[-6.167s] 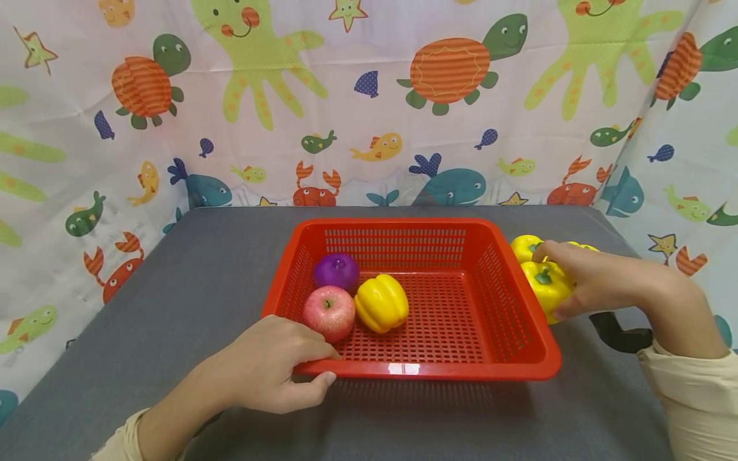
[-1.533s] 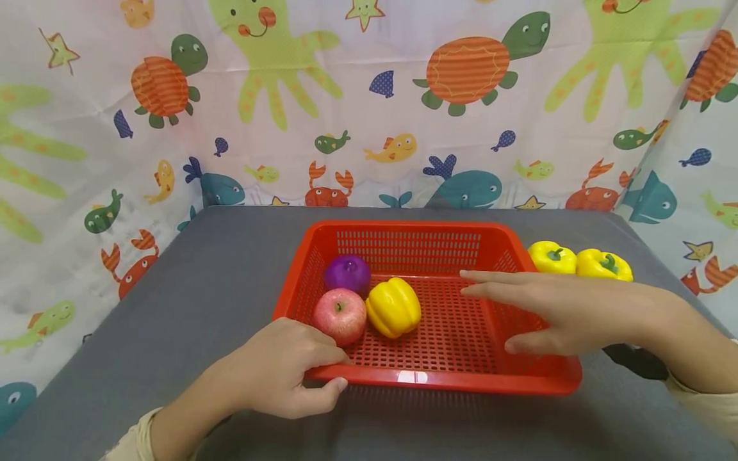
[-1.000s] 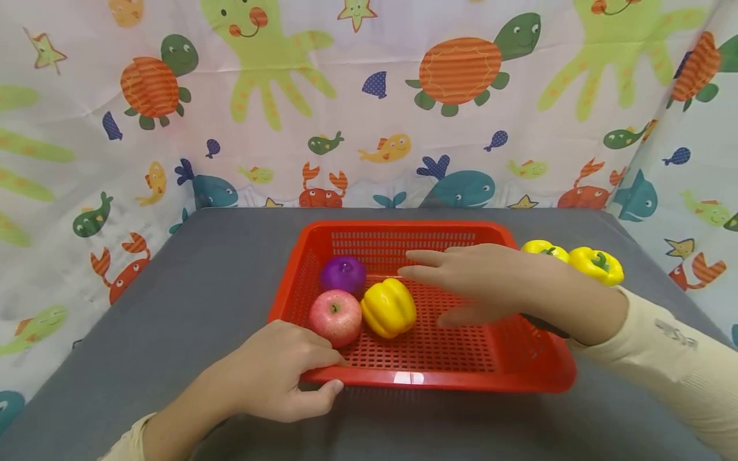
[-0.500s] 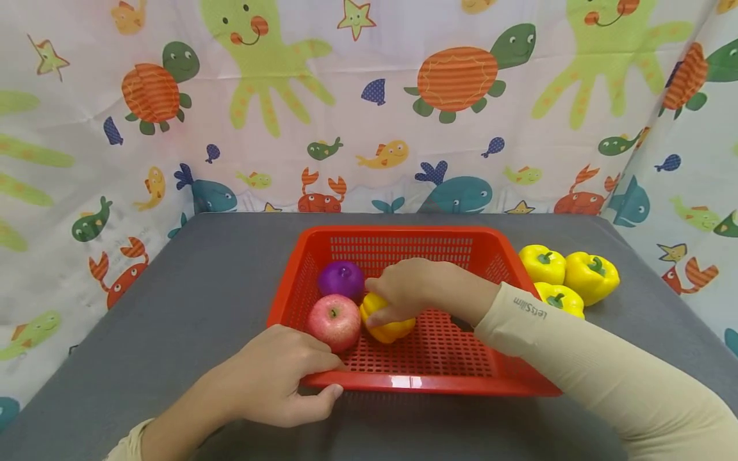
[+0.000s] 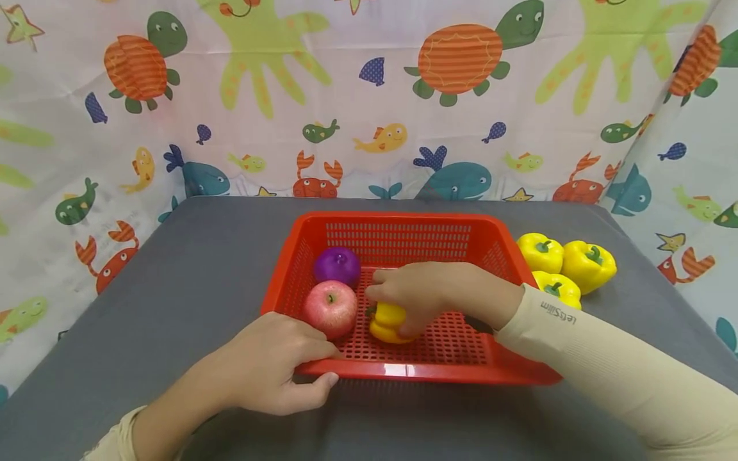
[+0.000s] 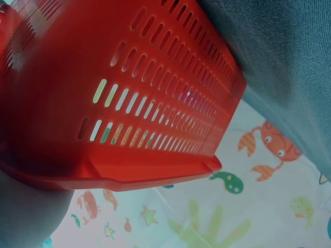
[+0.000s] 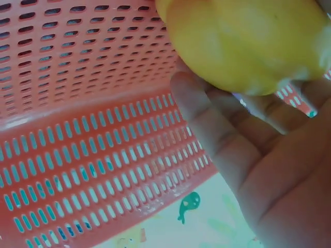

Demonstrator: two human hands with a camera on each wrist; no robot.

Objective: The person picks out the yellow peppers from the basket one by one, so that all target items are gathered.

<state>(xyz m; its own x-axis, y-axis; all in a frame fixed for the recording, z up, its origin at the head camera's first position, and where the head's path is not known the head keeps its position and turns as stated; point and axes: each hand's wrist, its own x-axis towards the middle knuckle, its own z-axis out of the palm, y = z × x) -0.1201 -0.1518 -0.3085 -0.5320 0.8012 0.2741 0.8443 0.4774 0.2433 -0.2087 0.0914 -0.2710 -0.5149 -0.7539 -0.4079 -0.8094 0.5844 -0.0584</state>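
Observation:
My left hand (image 5: 277, 365) grips the front left rim of the red perforated plastic basket (image 5: 461, 372), thumb on the outer side. In the left wrist view the side of the basket (image 6: 155, 77) fills much of the frame. Inside the basket, my right hand (image 5: 426, 291) holds a yellow bell pepper (image 5: 387, 323) from above, its stem pointing left. In the right wrist view the fingers (image 7: 207, 119) curl against the pepper (image 7: 248, 46). Left of that pepper lies a pink-red apple (image 5: 331, 310), and behind the apple a round purple item (image 5: 337, 266), perhaps an onion.
Three more yellow bell peppers sit outside the basket on the right: one at the back (image 5: 540, 251), one farther right (image 5: 588, 266), one in front (image 5: 558, 288), partly hidden. A grey cloth (image 5: 219, 269) covers the table, and a sea-animal curtain (image 5: 369, 102) stands behind.
My right hand has left the peppers outside on the right and come into the basket. The pepper it holds has turned, its stem now showing at the left. My left hand stays on the rim.

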